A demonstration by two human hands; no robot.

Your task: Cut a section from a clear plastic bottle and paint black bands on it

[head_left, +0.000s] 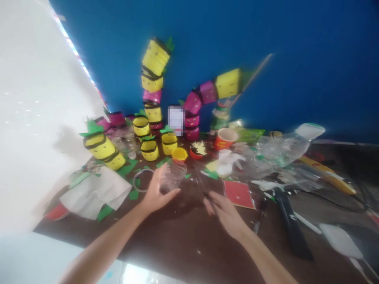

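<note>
Your left hand (156, 193) closes around a clear plastic cup (173, 175) near the middle of the dark table (183, 240), thumb on the near side and fingers wrapped behind it, clamped on the wall. Your right hand (225, 211) sits just beside it to the right with what looks like a pair of scissors (203, 183), blades angled up toward the cup; the picture is too blurred to tell whether those fingers are shut on the handles or only resting there.

Thin, clear plastic likely buckles under a hard squeeze, so keep the left-hand grip light and low on the cup. Keep the thumb clear of the blade line and turn the cup rather than the tool.

Behind the cup, along the far edge against the blue wall (296, 59), stand stacks of yellow and pink wrapped containers (152, 79) with black bands and green paper leaves. An orange paper cup (225, 138) stands to the right of them, and a clear plastic bottle (284, 148) lies on its side farther right. A red card (239, 194) lies just right of your right hand. White paper (94, 193) and green scraps sit toward the left edge, a plastic ring (141, 179) beside them.

No brand or writing can be read; the print on the orange cup is blurred and one patch among the stacks is obscured.
</note>
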